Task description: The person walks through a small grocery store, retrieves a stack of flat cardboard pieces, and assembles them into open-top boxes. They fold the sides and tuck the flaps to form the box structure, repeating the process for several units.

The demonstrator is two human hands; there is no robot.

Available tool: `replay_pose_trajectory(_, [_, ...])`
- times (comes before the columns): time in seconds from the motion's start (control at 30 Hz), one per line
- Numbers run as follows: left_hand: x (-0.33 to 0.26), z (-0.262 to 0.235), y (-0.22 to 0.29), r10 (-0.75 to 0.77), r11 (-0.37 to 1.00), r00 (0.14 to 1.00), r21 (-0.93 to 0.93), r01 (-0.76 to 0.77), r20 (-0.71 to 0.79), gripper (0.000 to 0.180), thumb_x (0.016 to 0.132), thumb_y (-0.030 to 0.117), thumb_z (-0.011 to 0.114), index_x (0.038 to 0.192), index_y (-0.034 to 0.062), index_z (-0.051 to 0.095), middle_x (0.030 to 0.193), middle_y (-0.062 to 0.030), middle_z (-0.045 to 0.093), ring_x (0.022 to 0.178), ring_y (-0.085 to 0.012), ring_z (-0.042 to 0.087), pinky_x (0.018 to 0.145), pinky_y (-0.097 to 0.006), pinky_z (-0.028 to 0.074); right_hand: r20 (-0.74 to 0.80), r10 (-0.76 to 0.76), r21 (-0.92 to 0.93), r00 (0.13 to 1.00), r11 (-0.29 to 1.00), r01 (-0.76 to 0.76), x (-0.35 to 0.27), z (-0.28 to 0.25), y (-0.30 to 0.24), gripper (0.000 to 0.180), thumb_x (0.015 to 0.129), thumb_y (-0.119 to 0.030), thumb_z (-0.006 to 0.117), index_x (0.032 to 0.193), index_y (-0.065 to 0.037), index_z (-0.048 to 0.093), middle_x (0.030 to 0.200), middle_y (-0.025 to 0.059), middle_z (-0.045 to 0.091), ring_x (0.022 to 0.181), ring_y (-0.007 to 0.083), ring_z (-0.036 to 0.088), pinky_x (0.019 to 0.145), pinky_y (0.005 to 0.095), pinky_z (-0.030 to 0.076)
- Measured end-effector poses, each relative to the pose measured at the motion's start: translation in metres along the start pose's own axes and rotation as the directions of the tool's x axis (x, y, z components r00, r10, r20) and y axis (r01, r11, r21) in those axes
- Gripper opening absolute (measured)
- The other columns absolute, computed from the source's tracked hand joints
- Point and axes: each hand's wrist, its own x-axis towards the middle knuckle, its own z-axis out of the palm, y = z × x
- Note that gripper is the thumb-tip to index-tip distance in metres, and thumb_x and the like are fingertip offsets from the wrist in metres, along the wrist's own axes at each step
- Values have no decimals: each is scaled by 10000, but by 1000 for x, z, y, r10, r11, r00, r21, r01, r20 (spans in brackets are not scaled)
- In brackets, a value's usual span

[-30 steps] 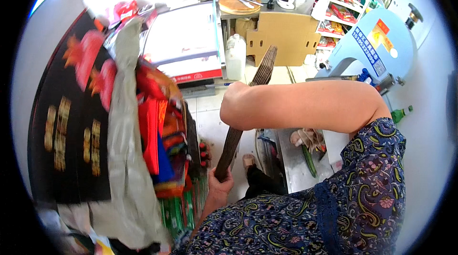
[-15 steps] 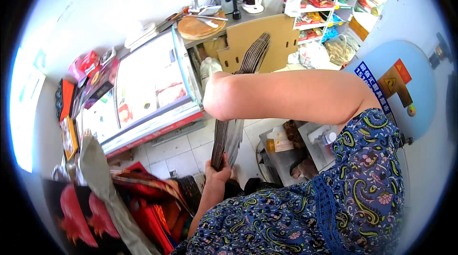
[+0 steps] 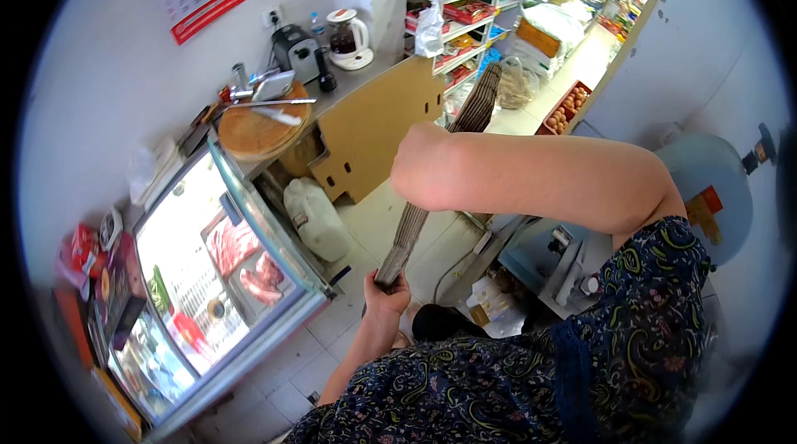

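A long, narrow bundle of thin brownish-grey layers (image 3: 404,238), striped along its length, slants up and away in front of my body. Its exact kind is not clear. My left hand (image 3: 386,290) grips the bundle's lower end, with the thumb and fingers closed around it. My right arm reaches across from the right, and my right hand (image 3: 423,163) is bent over the middle of the bundle. The right fingers are hidden under the hand, but the bundle passes through there. Its far end sticks out beyond my right wrist.
At left stands a lit glass display case (image 3: 207,278) with raw meat. Behind it, a counter bears a round wooden board (image 3: 264,124) with knives and a glass kettle (image 3: 349,39). A cardboard sheet (image 3: 378,133), white jug (image 3: 315,220), packet shelves (image 3: 465,8) and egg crate (image 3: 569,108) lie beyond.
My view has swung to the right, bringing the egg crate and the shop beyond into sight. The bundle stays in both hands; my right hand sits a little farther right in the picture.
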Motion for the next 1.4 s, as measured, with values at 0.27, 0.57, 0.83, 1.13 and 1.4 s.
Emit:
replay_pose_trajectory(0.27, [86, 147, -21, -123, 983, 991, 132, 128, -44, 604, 945, 374, 398, 1255, -139, 474, 1240, -289, 552, 1176, -399, 541, 874, -406, 577, 78, 71, 188, 994, 979, -85, 51, 22, 161, 178, 710, -187, 714, 877, -138, 751, 863, 26, 717, 813, 214, 685, 635, 370, 548])
replay_pose_trajectory(0.57, [145, 283, -49, -189, 960, 978, 193, 202, -83, 493, 919, 237, 472, 1286, -92, 480, 1309, -260, 506, 1212, -390, 516, 901, -403, 573, 170, 107, 336, 980, 928, -160, 77, 49, 323, 107, 721, -163, 700, 816, -126, 733, 822, 30, 708, 795, 242, 689, 589, 383, 533])
replay_pose_trajectory(0.83, [158, 395, -64, -243, 881, 970, 414, 231, -23, 519, 910, 315, 595, 1276, -45, 515, 1354, -192, 472, 1197, -316, 529, 939, -372, 550, 220, 50, 321, 974, 939, -121, 95, 58, 433, 162, 726, -230, 721, 873, -170, 757, 876, 11, 722, 804, 247, 692, 606, 396, 545])
replay_pose_trajectory(1.13, [318, 409, -48, -204, -139, 929, 930, -339, 308, 238, 853, -1, 646, 1048, -25, 511, 1006, -140, 610, 866, -190, 615, 742, -298, 553, 236, 29, 408, 971, 904, -126, 153, 155, 560, 87, 716, -161, 695, 741, -78, 687, 760, 66, 701, 730, 259, 694, 550, 373, 532])
replay_pose_trajectory(1.4, [407, 521, -174, -323, 688, 873, 543, 481, -365, 290, 938, 241, 509, 1032, -32, 519, 946, -152, 591, 870, -224, 616, 746, -337, 580, 245, 109, 396, 963, 896, -202, 121, 265, 722, 105, 715, -144, 698, 786, -68, 713, 762, 85, 692, 747, 257, 683, 578, 390, 518])
